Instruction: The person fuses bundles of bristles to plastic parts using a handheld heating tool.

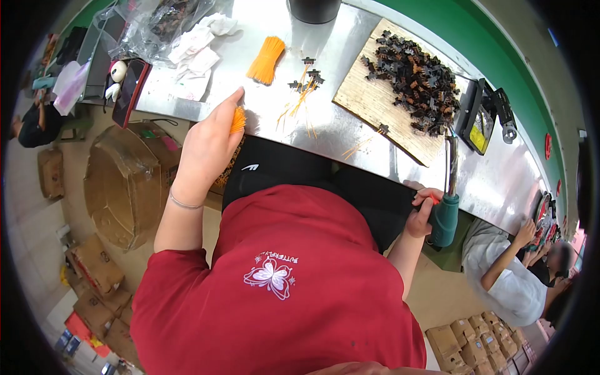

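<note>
My left hand [215, 140] is closed around a bundle of thin orange wires [237, 120] at the near edge of the metal table. On the right, my right hand [424, 212] has its fingers curled at a red part beside the green handle of what looks like a soldering iron [444, 220]. The iron's metal shaft points toward a heap of small black parts [419, 81] on a wooden board [356, 94]. Another bundle of orange wires [267, 59] lies on the table. Beside it are several orange wires with black connectors [306, 84] on their ends.
White crumpled tissue [195, 53] and a clear plastic bag [162, 25] lie at the back left, near a red-edged phone [129, 92]. A black container [314, 9] stands at the back. Right of the board is a black-framed tray [478, 119]. A co-worker's sleeve [512, 294] shows farther right.
</note>
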### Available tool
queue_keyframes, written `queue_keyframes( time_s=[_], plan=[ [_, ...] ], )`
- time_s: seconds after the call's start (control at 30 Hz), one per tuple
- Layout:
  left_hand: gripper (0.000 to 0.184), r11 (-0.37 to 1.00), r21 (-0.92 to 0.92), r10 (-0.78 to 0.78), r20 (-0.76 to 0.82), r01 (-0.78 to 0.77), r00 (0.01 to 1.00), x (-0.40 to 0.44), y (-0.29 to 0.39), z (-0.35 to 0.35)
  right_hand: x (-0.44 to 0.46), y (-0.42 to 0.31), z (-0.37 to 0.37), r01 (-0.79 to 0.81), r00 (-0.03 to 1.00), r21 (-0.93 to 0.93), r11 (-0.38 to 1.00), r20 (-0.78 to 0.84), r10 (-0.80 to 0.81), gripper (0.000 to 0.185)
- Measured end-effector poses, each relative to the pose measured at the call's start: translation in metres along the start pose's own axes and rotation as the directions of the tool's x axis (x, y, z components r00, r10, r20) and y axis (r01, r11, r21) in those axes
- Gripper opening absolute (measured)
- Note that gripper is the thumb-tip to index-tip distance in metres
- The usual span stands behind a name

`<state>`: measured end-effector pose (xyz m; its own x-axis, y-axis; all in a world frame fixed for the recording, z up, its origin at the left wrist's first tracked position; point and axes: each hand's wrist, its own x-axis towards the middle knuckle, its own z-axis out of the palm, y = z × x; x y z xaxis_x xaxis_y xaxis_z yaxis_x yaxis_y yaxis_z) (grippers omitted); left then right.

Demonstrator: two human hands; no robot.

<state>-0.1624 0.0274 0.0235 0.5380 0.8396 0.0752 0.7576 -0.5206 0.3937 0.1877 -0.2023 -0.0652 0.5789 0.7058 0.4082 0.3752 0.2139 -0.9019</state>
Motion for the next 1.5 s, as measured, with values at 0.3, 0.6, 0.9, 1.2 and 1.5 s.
queue_keyframes(
  time_s=[0.3,0.6,0.9,1.2,1.5],
  plan=[
    [0.055,0.996,-0.086,0.005,-0.044,-0.008,0.999,0.001,0.004,0.003,0.000,0.001,0.001,0.006,1.000,0.018,1.000,-0.005,-0.006,0.018],
    [0.055,0.996,-0.031,0.084,-0.023,-0.085,0.996,0.012,0.005,0.011,0.001,-0.001,-0.002,-0.058,0.998,-0.009,0.998,0.022,0.059,0.022],
    [0.054,0.998,-0.023,0.053,0.006,-0.053,0.999,0.014,0.004,0.011,-0.002,0.001,0.002,-0.055,0.998,0.037,0.998,-0.027,0.056,0.020],
    [0.051,0.996,-0.058,0.065,-0.009,-0.066,0.998,0.015,0.005,0.011,0.001,-0.005,0.005,-0.040,0.998,-0.057,0.998,-0.050,0.037,0.025],
    [0.044,0.987,-0.141,-0.072,0.068,0.081,0.995,0.017,0.008,-0.001,0.001,-0.004,0.003,-0.034,0.999,-0.005,0.999,-0.029,0.034,0.018]
  ],
)
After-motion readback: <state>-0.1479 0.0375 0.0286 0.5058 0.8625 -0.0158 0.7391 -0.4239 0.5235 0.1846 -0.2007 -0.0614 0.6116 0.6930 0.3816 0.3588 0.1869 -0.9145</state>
